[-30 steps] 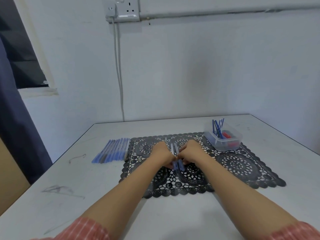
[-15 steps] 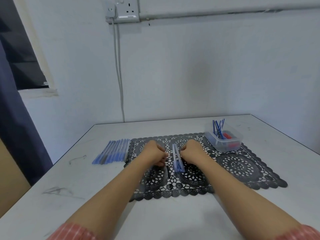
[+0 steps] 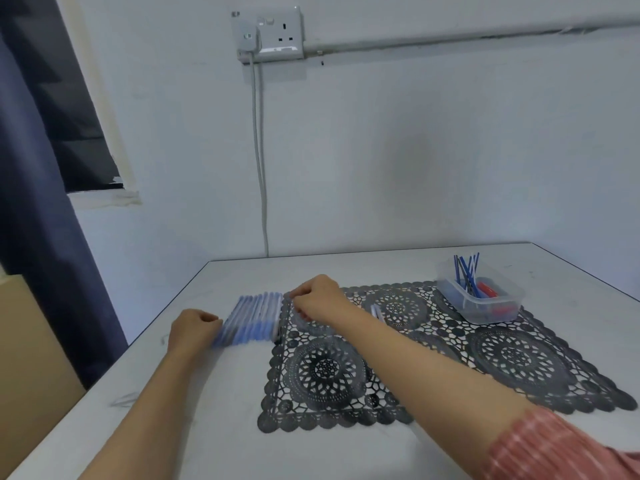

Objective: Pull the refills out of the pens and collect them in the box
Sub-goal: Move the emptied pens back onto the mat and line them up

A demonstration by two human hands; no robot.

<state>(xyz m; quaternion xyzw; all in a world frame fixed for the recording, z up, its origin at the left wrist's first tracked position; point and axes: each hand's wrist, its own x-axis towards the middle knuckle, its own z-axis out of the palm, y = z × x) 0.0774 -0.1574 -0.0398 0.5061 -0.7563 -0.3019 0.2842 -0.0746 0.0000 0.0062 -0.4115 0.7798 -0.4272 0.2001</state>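
From my seat at the feed, the left hand (image 3: 194,329) sits furthest left on the pale counter (image 3: 207,427), fingers curled into a loose fist with the knuckles against the near left end of a row of blue pens (image 3: 254,318). The pens are smeared by blur there, so I cannot tell whether the hand grips one or only touches them. The row lies flat just right of that hand, the pens side by side, filling the gap between my two hands. The right hand (image 3: 317,301) is at the far right corner of the row, where the pens meet the edge of a black lace mat (image 3: 519,355). Its fingers are curled too, tips turned down towards the pen ends, and I cannot make out whether they pinch anything. Its forearm crosses the mat, with a striped reddish sleeve (image 3: 554,445) at the bottom edge. Just right of that hand's wrist a couple of pale pen barrels (image 3: 376,311) lie on the mat, partly hidden behind the arm. Well off to the right of both hands, on the mat's far corner, stands a clear plastic box (image 3: 485,306). Blue refills (image 3: 465,271) lean upright against its far left wall, and something red (image 3: 488,289) lies in the bottom.
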